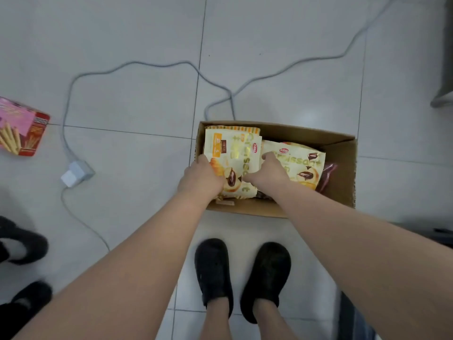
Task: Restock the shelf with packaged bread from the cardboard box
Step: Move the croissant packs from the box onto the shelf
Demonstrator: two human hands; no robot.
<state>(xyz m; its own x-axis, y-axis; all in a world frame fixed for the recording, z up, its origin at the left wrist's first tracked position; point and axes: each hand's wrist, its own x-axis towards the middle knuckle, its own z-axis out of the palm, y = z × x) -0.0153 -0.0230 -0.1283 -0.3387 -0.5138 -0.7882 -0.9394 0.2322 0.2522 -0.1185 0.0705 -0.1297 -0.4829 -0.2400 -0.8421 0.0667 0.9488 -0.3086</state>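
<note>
On the tiled floor (122,33), far left, a pink biscuit-stick box (22,127) lies well clear; a white power adapter (76,173) and its cable (157,66) trail toward the cardboard box (343,153). Left hand (201,179) clasps the near-left edge of the upper croissant pack (232,153), right hand (268,173) its right edge, each grip closed on it, likely for a level lift. A second croissant pack (306,165) lies beside. Box top open; room above is free. Shelf not visible.
</note>
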